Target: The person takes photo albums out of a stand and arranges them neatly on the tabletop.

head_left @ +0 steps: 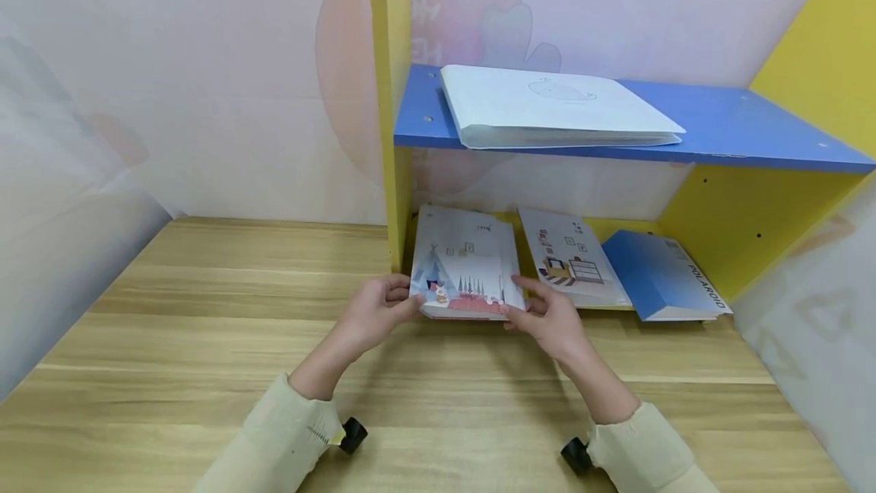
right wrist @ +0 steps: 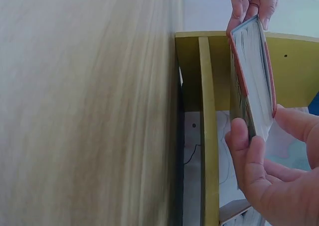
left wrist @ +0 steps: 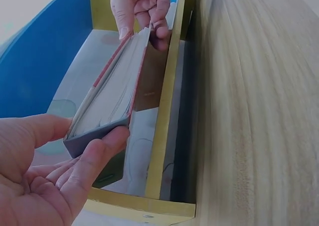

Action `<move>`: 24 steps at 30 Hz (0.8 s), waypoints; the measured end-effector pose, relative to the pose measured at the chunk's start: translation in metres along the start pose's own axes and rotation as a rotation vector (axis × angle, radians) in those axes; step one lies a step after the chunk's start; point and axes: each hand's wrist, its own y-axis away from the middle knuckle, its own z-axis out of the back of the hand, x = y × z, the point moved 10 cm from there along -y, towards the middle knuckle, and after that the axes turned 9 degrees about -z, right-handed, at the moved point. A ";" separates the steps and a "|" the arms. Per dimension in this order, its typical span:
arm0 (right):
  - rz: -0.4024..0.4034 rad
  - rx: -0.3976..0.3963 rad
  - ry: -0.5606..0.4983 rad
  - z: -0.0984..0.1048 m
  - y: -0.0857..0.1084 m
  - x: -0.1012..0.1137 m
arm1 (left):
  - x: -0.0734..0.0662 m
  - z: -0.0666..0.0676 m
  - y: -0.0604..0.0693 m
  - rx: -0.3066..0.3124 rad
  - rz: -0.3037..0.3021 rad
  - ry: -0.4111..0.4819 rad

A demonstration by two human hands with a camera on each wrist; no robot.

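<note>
A thick book with a pale cover, drawn with a tent and small trees, is at the left end of the lower shelf, close to the yellow upright. My left hand grips its near left corner, and my right hand holds the near right corner. In the left wrist view, the left thumb lies on the cover and the fingers are under the book's page block. The right wrist view has the right hand pinching the other corner the same way.
A yellow and blue shelf unit stands on the wooden table. On its blue board lies a white album. Right of the held book are another illustrated book and a blue-and-white Polaroid book.
</note>
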 end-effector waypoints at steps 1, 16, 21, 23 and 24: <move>-0.004 -0.005 -0.016 0.001 0.001 0.001 | -0.002 0.000 0.000 -0.003 -0.006 -0.006; -0.056 -0.056 -0.173 0.012 0.017 0.006 | -0.029 0.002 0.009 -0.065 -0.107 -0.023; -0.055 -0.048 -0.197 0.013 0.022 0.010 | -0.034 0.001 0.012 -0.074 -0.109 -0.015; -0.055 -0.048 -0.194 0.014 0.024 0.011 | -0.035 0.000 0.013 -0.075 -0.110 -0.015; -0.055 -0.048 -0.197 0.014 0.025 0.010 | -0.036 0.000 0.014 -0.076 -0.112 -0.019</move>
